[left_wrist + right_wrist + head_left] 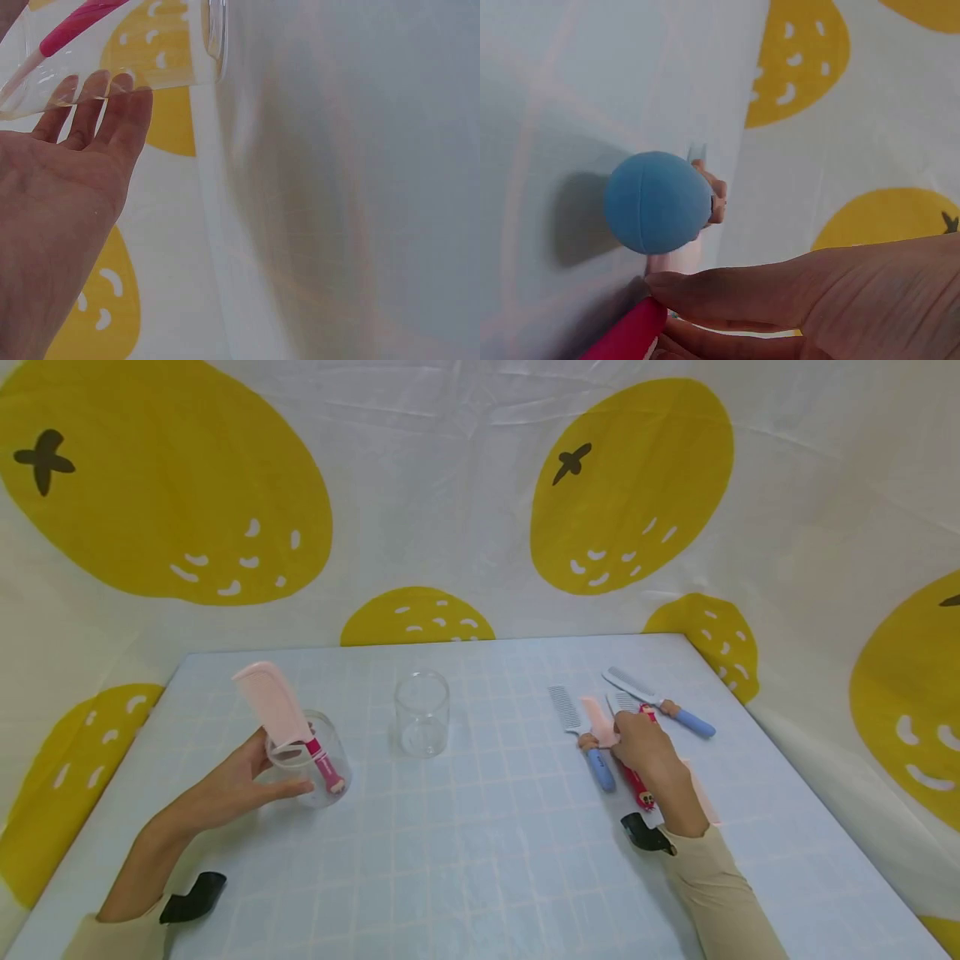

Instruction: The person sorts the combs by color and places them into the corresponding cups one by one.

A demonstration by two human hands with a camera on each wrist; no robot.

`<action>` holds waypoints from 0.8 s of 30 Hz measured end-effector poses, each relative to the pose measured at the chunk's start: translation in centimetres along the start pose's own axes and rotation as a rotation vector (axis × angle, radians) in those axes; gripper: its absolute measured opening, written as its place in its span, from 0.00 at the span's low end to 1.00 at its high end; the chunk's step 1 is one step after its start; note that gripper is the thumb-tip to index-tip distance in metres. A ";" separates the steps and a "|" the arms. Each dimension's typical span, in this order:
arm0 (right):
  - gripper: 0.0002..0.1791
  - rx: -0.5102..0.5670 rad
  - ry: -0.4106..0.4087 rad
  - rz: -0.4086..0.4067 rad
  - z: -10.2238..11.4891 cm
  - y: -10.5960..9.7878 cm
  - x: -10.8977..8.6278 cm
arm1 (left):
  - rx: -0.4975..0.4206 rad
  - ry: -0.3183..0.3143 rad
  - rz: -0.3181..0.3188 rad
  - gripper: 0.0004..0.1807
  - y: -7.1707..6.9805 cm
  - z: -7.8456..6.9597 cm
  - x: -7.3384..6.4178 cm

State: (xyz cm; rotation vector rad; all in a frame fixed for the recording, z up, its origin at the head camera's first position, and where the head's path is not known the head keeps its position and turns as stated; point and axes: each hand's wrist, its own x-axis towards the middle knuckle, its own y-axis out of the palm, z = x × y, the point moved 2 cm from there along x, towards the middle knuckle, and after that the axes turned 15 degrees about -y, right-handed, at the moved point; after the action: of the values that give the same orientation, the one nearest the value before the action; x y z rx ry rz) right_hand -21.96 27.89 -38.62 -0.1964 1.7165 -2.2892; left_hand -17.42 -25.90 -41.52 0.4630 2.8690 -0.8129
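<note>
My left hand (225, 785) grips a clear glass cup (333, 743), thumb on the near side and fingers on the far side. A pink comb (273, 702) with a magenta handle leans in it, handle down and teeth above the rim. In the left wrist view, fingertips lie against the cup's wall (161, 71). Among the combs at the right, my right hand (648, 747) pinches another pink comb (598, 722) where its blade meets the magenta handle (626, 334). My thumb and fingers partly hide it. Just left lies a blue-handled comb (597, 767).
A second clear glass (422, 714) stands upright mid-table. Another blue-handled comb (690, 720) lies beyond my right hand, beside a magenta-handled comb (648, 713). Something pale pink (702, 793) shows behind the right wrist. A fruit-printed curtain (420, 485) hangs behind the table.
</note>
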 end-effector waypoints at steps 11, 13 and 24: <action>0.18 0.096 -0.005 0.026 -0.6 -0.7 0.2 | 0.009 -0.018 -0.005 0.59 0.0 -0.2 -0.1; 0.18 0.086 -0.043 0.005 -0.6 -1.0 0.2 | 0.010 -0.023 -0.007 0.59 0.0 -0.2 -0.1; 0.20 0.208 0.040 -0.118 -0.6 -2.9 0.0 | 0.008 -0.009 -0.009 0.58 0.0 -0.4 -0.2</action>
State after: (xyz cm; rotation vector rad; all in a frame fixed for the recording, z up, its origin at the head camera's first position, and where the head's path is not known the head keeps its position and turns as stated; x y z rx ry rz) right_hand -22.55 29.19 -36.07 -0.2157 1.5074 -2.5536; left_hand -17.22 -25.74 -41.10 0.4472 2.8628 -0.8263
